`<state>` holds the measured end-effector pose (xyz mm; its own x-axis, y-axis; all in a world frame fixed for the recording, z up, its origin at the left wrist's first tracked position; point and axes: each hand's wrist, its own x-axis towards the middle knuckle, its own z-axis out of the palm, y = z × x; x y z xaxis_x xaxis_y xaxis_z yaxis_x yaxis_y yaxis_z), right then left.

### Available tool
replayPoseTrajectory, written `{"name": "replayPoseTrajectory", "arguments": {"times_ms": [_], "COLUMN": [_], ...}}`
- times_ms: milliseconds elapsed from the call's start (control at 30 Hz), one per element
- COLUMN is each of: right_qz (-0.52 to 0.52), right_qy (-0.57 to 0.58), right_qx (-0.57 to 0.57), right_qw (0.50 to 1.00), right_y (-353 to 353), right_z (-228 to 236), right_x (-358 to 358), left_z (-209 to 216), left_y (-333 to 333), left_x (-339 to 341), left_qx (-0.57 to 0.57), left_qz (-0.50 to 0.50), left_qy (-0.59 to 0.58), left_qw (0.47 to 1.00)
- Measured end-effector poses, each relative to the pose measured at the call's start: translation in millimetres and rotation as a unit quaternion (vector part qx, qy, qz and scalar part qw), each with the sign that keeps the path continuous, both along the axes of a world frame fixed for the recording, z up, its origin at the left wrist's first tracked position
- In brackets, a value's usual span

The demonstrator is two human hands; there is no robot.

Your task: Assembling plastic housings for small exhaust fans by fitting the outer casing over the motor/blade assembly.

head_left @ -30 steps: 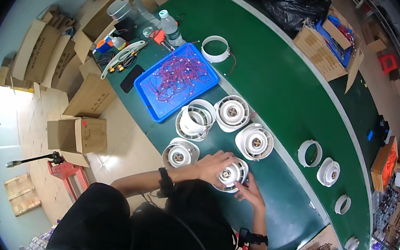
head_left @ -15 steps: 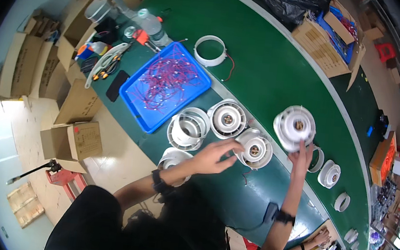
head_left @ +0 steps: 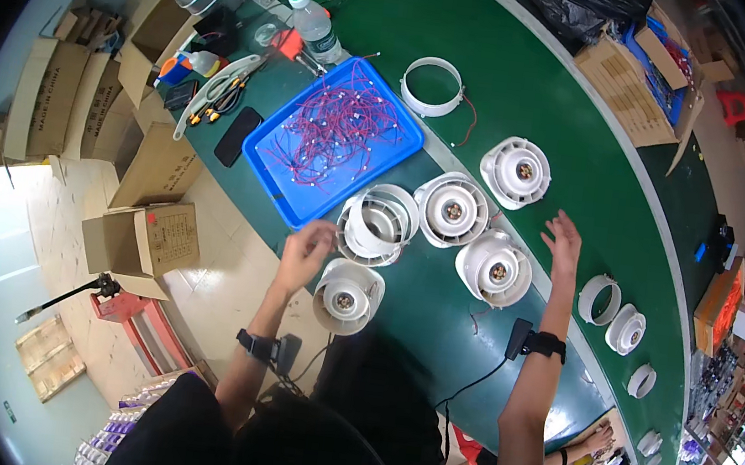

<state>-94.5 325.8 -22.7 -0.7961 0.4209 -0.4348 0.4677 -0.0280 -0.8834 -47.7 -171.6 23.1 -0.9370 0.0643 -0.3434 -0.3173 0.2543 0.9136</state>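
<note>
My left hand is beside a white round housing with a loose white ring resting in its top. Its fingers are loosely bent at the housing's left edge, with nothing visible in them. My right hand hovers empty, fingers apart, just below a white fan-like unit on the green belt. Two similar units, one behind the other, stand between my hands. Nearest my body is another white housing with a round hub inside.
A blue tray holds tangled red wires. Around it are a bottle, a phone and a white ring with a red lead. More white parts lie along the belt at right, near a co-worker's hand.
The unit at my right hand now rests on the belt, and that hand is off it. My left hand has moved left from a unit to the ring-topped housing. The view has shifted.
</note>
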Motion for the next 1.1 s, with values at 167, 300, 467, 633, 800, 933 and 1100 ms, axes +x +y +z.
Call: {"name": "replayPoseTrajectory", "arguments": {"times_ms": [167,300,467,633,800,933,1100], "right_qz": [0.018,0.070,0.228,0.496,0.665,0.777,0.878], "right_qy": [0.044,0.061,-0.117,-0.083,-0.145,-0.139,-0.090], "right_qx": [0.001,-0.018,-0.068,-0.031,-0.142,-0.119,-0.051], "right_qw": [0.999,0.995,0.964,0.864,0.719,0.603,0.467], "right_y": [-1,41,-41,-112,-216,-327,-428], "right_z": [67,87,130,111,63,19,-19], "right_x": [82,188,228,224,247,289,332], "left_z": [-7,-13,5,-27,-110,-161,-123], "left_y": [-43,-37,-104,-167,-216,-174,-115], "left_x": [13,34,105,246,475,746,871], "left_qx": [-0.213,-0.206,-0.318,-0.265,-0.308,-0.334,-0.221], "left_qz": [-0.076,-0.058,-0.034,0.071,0.369,0.446,0.576], "left_qy": [0.062,0.089,0.005,-0.017,-0.081,-0.237,-0.163], "left_qw": [0.972,0.973,0.948,0.961,0.873,0.796,0.770]}}
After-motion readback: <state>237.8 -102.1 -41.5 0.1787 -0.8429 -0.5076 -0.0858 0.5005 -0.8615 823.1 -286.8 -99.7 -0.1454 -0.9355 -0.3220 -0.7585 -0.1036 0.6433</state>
